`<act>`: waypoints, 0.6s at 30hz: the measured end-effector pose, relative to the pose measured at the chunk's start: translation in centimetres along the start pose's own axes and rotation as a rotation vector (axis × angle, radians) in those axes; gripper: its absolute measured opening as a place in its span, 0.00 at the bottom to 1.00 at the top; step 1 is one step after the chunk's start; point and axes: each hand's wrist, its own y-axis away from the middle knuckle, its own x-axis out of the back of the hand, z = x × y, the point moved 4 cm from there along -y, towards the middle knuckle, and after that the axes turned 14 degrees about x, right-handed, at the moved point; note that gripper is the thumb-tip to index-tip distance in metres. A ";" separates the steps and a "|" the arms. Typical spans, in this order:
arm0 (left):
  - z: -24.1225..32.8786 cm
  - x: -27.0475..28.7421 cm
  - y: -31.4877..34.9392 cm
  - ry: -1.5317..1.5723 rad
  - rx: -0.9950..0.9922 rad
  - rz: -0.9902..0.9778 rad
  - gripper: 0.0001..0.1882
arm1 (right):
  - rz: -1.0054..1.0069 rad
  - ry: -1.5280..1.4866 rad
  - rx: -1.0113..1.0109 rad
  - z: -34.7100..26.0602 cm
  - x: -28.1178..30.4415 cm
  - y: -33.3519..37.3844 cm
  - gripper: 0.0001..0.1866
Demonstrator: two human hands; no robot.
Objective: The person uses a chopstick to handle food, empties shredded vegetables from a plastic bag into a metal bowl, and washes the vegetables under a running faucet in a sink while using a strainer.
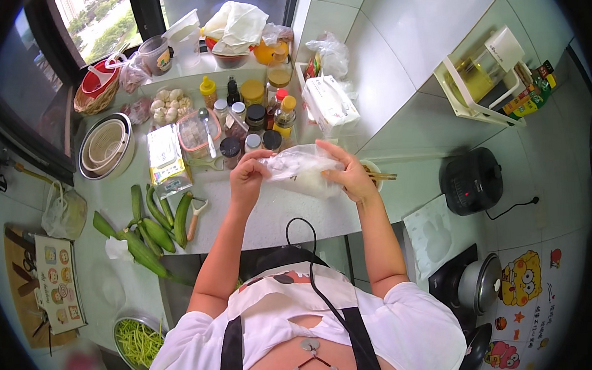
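Fingers: left hand point(247, 178) pinching one end of a clear plastic bag point(300, 166); right hand point(359, 181) gripping the other end, its thumb and forefinger spread along the film.
Bag: held crumpled between both hands at the centre of the frame, above the pale counter point(271, 220); I can't make out what, if anything, is inside.
Chopsticks point(385, 176): just right of the right hand, by a bowl mostly hidden behind it.
Jars point(255, 116): bunched with bottles beyond the left hand, upper centre.
Tissues point(330, 105): a white pack beside them, to the right.
Tub point(198, 131): pinkish, spoon point(207, 133) on top, left of the jars.
Garlic point(169, 106): heaped beyond the tub.
Green vegetables point(158, 234): long ones, piled at centre left, with a peeler point(194, 222) just right of them.
Greens point(138, 342): cut thin, in a metal bowl point(117, 329), lower left.
Cooker point(472, 181): black, right side of the frame.
Pot point(479, 283): lidded, on the stove at lower right.
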 end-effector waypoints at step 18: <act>0.2 -2.1 -0.4 -0.165 0.198 0.170 0.10 | 0.089 1.658 0.294 1.2 11.8 -10.3 0.15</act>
